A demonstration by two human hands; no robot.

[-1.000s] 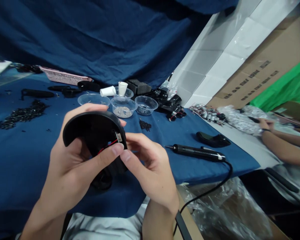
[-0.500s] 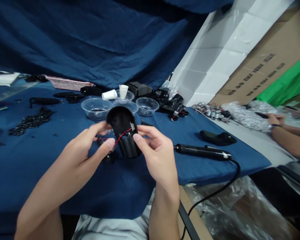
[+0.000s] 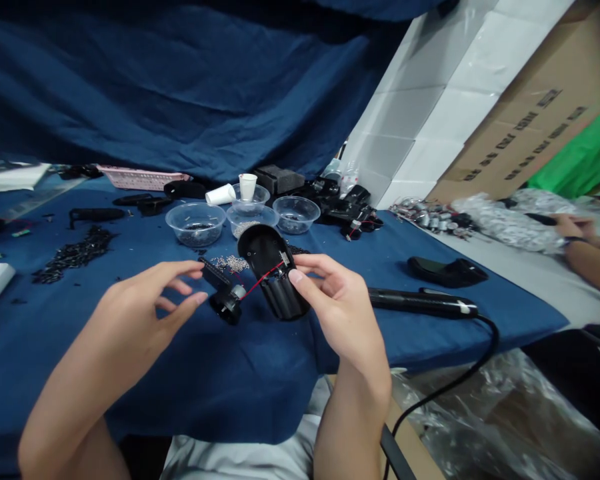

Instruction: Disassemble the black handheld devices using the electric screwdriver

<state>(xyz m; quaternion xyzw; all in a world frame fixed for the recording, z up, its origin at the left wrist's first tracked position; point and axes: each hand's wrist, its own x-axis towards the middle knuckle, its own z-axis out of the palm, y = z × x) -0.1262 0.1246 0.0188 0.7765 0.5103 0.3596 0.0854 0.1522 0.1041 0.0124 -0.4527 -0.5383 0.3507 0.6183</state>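
My right hand [image 3: 337, 303] grips the right side of a black hollow shell [image 3: 273, 270], tilted with its open inside facing me. A red wire [image 3: 260, 280] runs from the shell to a small motor with a round black part [image 3: 227, 303], lying to its left. My left hand [image 3: 160, 300] is just left of that motor part, thumb and fingers apart, with nothing held between them. A dark ridged strip [image 3: 215, 272] lies by its fingertips. Small silvery screws [image 3: 231, 263] are heaped behind.
Clear bowls [image 3: 196, 225] with small parts, paper cups [image 3: 247, 185] and a pink basket [image 3: 143, 179] stand behind. A black corded screwdriver [image 3: 425, 303] and a curved black part [image 3: 447, 271] lie right. Black pieces [image 3: 77, 253] are piled left. Another person's hand [image 3: 573, 227] shows far right.
My left hand has let go of the shell and moved left, its fingers now apart. The shell, still in my right hand, appears further right, and the motor part is now in plain view.
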